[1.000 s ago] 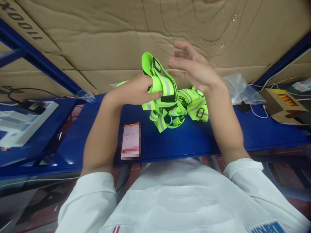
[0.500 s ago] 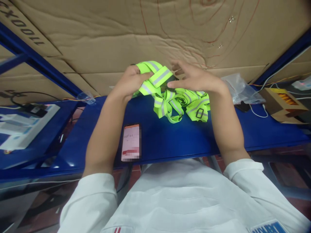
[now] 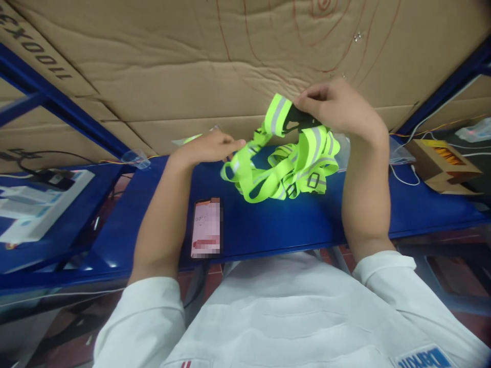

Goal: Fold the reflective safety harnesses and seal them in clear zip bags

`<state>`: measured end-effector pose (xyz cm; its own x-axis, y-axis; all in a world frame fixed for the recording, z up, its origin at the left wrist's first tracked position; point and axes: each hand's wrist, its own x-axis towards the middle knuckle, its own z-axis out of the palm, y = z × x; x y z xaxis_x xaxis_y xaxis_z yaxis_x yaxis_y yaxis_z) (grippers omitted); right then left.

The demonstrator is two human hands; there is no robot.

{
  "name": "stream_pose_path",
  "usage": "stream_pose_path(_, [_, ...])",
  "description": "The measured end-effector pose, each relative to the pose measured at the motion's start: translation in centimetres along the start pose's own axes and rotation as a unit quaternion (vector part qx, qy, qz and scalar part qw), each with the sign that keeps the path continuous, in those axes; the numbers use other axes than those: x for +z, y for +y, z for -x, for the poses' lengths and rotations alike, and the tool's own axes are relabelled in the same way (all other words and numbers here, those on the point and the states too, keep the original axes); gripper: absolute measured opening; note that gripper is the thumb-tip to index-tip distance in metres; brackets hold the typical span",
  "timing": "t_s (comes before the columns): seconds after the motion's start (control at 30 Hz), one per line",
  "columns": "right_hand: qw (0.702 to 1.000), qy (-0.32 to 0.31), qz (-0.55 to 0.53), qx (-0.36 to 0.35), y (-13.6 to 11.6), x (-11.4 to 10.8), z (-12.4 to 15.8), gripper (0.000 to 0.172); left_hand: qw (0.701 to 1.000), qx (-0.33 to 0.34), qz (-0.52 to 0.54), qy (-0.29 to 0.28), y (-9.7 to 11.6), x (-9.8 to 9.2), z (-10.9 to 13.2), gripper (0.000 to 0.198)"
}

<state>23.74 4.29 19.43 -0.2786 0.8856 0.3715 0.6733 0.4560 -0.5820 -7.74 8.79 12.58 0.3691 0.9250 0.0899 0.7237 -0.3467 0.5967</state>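
A neon yellow-green reflective vest made of straps (image 3: 264,176) lies in a loose tangle on the blue table (image 3: 264,225). Silver stripes run along its straps, and a black buckle (image 3: 314,179) shows at its right side. My right hand (image 3: 333,105) pinches the vest's black piece (image 3: 301,118) between thumb and fingers, lifting that part above the rest. At the left of the tangle is my left hand (image 3: 210,146), its fingers loosely apart and the thumb pointing right. Its fingertips are close to a strap loop; whether they touch it is unclear.
A phone (image 3: 206,227) with a lit screen lies near the table's front edge. Cardboard (image 3: 172,76) stands behind the table. A clear plastic cup (image 3: 136,158) is at the left, and a brown paper box (image 3: 447,166) with a white cable (image 3: 406,180) at the right.
My right hand has closed on the black piece and raised it to the right. My left hand has let go of the bunched straps, which have dropped and spread on the table.
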Motion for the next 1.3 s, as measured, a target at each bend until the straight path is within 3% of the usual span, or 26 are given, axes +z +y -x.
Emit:
stream_pose_path(0.1, [0.999, 0.001, 0.036, -0.026, -0.8, -0.2, 0.5, 0.024, 0.995, 0.039, -0.067, 0.068, 1.4, -0.1, 0.8, 0.045])
stream_pose_path(0.17, [0.996, -0.036, 0.049, -0.061, -1.0, 0.3, 0.3, 0.02, 0.985, 0.147, -0.018, 0.09, 2.9, -0.2, 1.8, 0.066])
stream_pose_path(0.23, [0.988, -0.088, 0.061, -0.109, -1.2, 0.9, 0.0, 0.018, 0.967, 0.249, 0.021, 0.042, 4.2, -0.2, 2.7, 0.097])
stream_pose_path(0.3, [0.978, -0.139, 0.062, -0.145, -1.3, 1.4, -0.2, 0.015, 0.953, 0.302, 0.02, -0.009, 5.1, -0.1, 3.3, 0.108])
stream_pose_path(0.37, [0.972, -0.173, 0.057, -0.149, -1.5, 1.7, -0.3, 0.015, 0.948, 0.315, 0.019, -0.031, 5.3, -0.1, 3.3, 0.105])
stream_pose_path(0.47, [0.975, -0.172, 0.051, -0.13, -1.5, 1.3, -0.2, 0.014, 0.954, 0.298, 0.027, -0.024, 4.8, -0.5, 3.1, 0.083])
stream_pose_path(0.57, [0.979, -0.14, 0.071, -0.128, -1.1, 0.5, -0.2, 0.014, 0.965, 0.261, -0.001, 0.033, 4.2, -1.3, 3.0, 0.047])
stream_pose_path(0.63, [0.982, -0.108, 0.083, -0.132, -0.7, 0.2, -0.2, 0.019, 0.972, 0.232, -0.01, 0.044, 4.1, -1.7, 3.1, 0.035])
stream_pose_path(0.77, [0.99, 0.046, 0.038, -0.129, -0.3, 0.4, -0.3, 0.019, 0.982, 0.186, 0.008, -0.018, 4.7, -1.5, 3.4, 0.032])
stream_pose_path(0.83, [0.982, 0.132, 0.023, -0.132, -0.2, 0.7, -0.6, 0.017, 0.985, 0.171, 0.005, -0.004, 5.0, -1.2, 3.4, 0.033])
stream_pose_path(1.0, [0.922, 0.335, -0.006, -0.196, 0.3, 0.1, -1.3, 0.022, 0.985, 0.162, -0.063, 0.003, 4.2, -0.7, 2.8, 0.035])
stream_pose_path(1.2, [0.908, 0.335, -0.088, -0.234, -0.2, -0.8, -0.1, 0.028, 0.971, 0.186, -0.023, 0.148, 3.4, -0.9, 2.4, 0.038])
stream_pose_path(1.3, [0.906, 0.314, -0.107, -0.262, -1.4, -0.3, 0.5, 0.031, 0.966, 0.197, 0.086, 0.144, 3.7, -1.1, 2.9, 0.063])
